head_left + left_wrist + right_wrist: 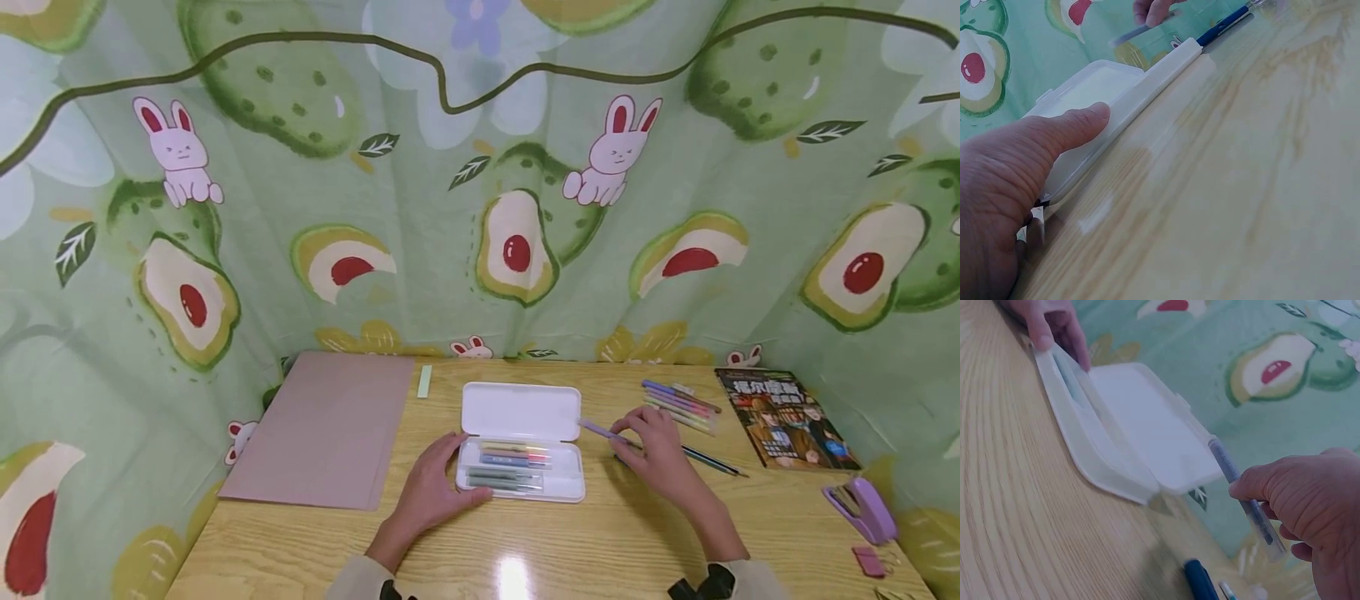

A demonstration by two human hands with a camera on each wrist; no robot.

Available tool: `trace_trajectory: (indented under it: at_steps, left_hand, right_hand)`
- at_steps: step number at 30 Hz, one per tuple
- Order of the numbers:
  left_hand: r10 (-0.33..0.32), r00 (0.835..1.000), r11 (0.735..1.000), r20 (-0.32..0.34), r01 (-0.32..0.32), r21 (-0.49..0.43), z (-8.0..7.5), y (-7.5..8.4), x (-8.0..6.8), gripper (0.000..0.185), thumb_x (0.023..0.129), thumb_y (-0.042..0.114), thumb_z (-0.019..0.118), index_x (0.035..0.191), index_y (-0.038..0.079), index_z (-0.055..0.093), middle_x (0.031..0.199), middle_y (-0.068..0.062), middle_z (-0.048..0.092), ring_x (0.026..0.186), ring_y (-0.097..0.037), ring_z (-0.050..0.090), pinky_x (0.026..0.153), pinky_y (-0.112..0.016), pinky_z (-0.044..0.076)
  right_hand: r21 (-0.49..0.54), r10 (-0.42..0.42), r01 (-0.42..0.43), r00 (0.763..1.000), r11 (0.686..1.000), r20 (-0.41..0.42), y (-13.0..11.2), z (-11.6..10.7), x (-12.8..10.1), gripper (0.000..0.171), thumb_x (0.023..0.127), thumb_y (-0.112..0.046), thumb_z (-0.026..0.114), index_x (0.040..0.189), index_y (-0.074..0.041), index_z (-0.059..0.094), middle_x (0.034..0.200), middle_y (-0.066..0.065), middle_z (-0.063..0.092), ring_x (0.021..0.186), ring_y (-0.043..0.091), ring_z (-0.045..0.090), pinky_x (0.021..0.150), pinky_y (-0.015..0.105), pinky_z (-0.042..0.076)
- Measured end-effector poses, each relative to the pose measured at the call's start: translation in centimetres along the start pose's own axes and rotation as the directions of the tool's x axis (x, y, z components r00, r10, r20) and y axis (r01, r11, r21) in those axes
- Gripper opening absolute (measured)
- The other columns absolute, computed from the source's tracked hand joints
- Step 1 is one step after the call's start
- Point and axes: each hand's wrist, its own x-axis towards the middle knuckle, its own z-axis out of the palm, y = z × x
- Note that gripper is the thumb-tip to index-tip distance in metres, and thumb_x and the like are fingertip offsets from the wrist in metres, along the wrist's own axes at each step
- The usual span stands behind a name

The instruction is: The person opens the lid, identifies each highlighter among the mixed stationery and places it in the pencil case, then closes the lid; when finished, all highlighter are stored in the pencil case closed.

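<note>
— Head view first, biggest to smallest: what lies on the wooden desk (570, 542)?

— A brown folder (322, 429) on the left, a book (783, 417) far right, and the open white pencil case (521, 442) in the middle, with pens already lying in its tray.

— And the hands?

— Left hand (431, 492) rests against the case's left end, fingers relaxed, thumb along the edge. Right hand (656, 450) pinches a purple pen (600, 430) just right of the case, above the desk.

— How should it go in well?

— I'd turn the pen parallel to those in the tray, lower it flat, and keep the case braced so it can't slide.
</note>
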Motion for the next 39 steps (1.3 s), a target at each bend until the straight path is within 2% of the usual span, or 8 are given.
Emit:
trace_trajectory:
  at_steps: [4, 8, 13, 16, 21, 27, 34, 39]
  left_hand:
    - [0.006, 1.0, 1.0, 0.003, -0.006, -0.003, 0.0, 0.1, 0.1, 0.099, 0.076, 0.073, 0.081, 0.153, 0.017, 0.053, 0.155, -0.012, 0.053, 0.146, -0.036, 0.046, 0.112, -0.061, 0.042]
    - [0.0, 1.0, 1.0, 0.006, 0.0, 0.004, 0.1, 0.1, 0.1, 0.099, 0.075, 0.073, 0.081, 0.153, 0.018, 0.053, 0.155, -0.011, 0.053, 0.146, -0.036, 0.045, 0.113, -0.061, 0.041]
    - [-0.003, 1.0, 1.0, 0.004, 0.003, 0.002, 0.1, 0.3, 0.2, 0.099, 0.076, 0.072, 0.082, 0.153, 0.017, 0.053, 0.155, -0.011, 0.053, 0.145, -0.036, 0.046, 0.113, -0.06, 0.041]
    - [0.006, 1.0, 1.0, 0.0, -0.006, -0.002, 0.0, 0.4, 0.3, 0.098, 0.076, 0.07, 0.083, 0.152, 0.016, 0.054, 0.154, -0.012, 0.053, 0.145, -0.036, 0.046, 0.113, -0.06, 0.042]
    - [0.027, 1.0, 0.999, -0.014, -0.027, 0.02, -0.2, 0.4, 0.5, 0.098, 0.076, 0.07, 0.083, 0.151, 0.015, 0.054, 0.152, -0.012, 0.055, 0.143, -0.036, 0.048, 0.112, -0.059, 0.043]
    - [0.026, 0.999, 0.999, -0.018, -0.026, 0.031, -0.1, 0.3, 0.5, 0.098, 0.076, 0.07, 0.083, 0.15, 0.014, 0.055, 0.151, -0.013, 0.056, 0.142, -0.037, 0.049, 0.112, -0.058, 0.044]
    - [0.013, 1.0, 1.0, -0.013, -0.013, 0.026, -0.1, 0.3, 0.1, 0.098, 0.075, 0.07, 0.083, 0.151, 0.014, 0.054, 0.152, -0.014, 0.055, 0.143, -0.037, 0.048, 0.113, -0.059, 0.043]
    - [0.008, 1.0, 1.0, -0.006, -0.008, 0.023, -0.2, 0.3, 0.0, 0.098, 0.076, 0.071, 0.082, 0.152, 0.015, 0.054, 0.154, -0.013, 0.054, 0.144, -0.036, 0.047, 0.113, -0.059, 0.042]
  right_hand:
    - [0.018, -0.058, 0.058, 0.998, 0.998, 0.011, -1.3, 2.0, 0.7, 0.021, 0.079, 0.0, 0.087, 0.088, -0.012, 0.072, 0.092, 0.007, 0.06, 0.085, 0.022, 0.046, 0.075, 0.039, 0.035]
    - [0.042, -0.025, 0.02, 0.991, 0.999, 0.128, -3.4, 3.7, 1.3, 0.017, 0.084, -0.007, 0.086, 0.088, -0.016, 0.072, 0.096, 0.001, 0.059, 0.09, 0.021, 0.047, 0.078, 0.039, 0.037]
    - [0.091, 0.008, -0.039, 0.948, 0.995, 0.317, -6.3, 5.6, 1.9, 0.008, 0.093, -0.017, 0.081, 0.092, -0.018, 0.073, 0.101, -0.004, 0.057, 0.096, 0.017, 0.044, 0.083, 0.039, 0.037]
    - [0.111, -0.028, -0.014, 0.931, 0.994, 0.365, -7.4, 6.7, 2.1, 0.006, 0.094, -0.019, 0.08, 0.093, -0.017, 0.074, 0.101, -0.004, 0.056, 0.096, 0.017, 0.043, 0.084, 0.04, 0.038]
    - [0.104, -0.054, 0.013, 0.917, 0.994, 0.395, -8.7, 8.3, 2.8, 0.007, 0.093, -0.021, 0.08, 0.092, -0.018, 0.074, 0.098, -0.006, 0.054, 0.095, 0.017, 0.044, 0.086, 0.04, 0.039]
    - [0.075, -0.051, 0.02, 0.898, 0.997, 0.438, -9.4, 9.1, 2.9, 0.008, 0.093, -0.023, 0.08, 0.093, -0.018, 0.074, 0.096, -0.006, 0.053, 0.091, 0.015, 0.042, 0.085, 0.037, 0.039]
    - [0.074, -0.059, 0.032, 0.918, 0.997, 0.393, -9.2, 9.4, 2.0, 0.007, 0.093, -0.021, 0.081, 0.089, -0.02, 0.076, 0.091, -0.007, 0.053, 0.085, 0.013, 0.039, 0.08, 0.034, 0.037]
    - [0.111, -0.051, 0.009, 0.924, 0.994, 0.38, -8.8, 9.2, 1.7, 0.005, 0.093, -0.021, 0.08, 0.092, -0.018, 0.077, 0.09, -0.007, 0.053, 0.085, 0.011, 0.039, 0.079, 0.031, 0.037]
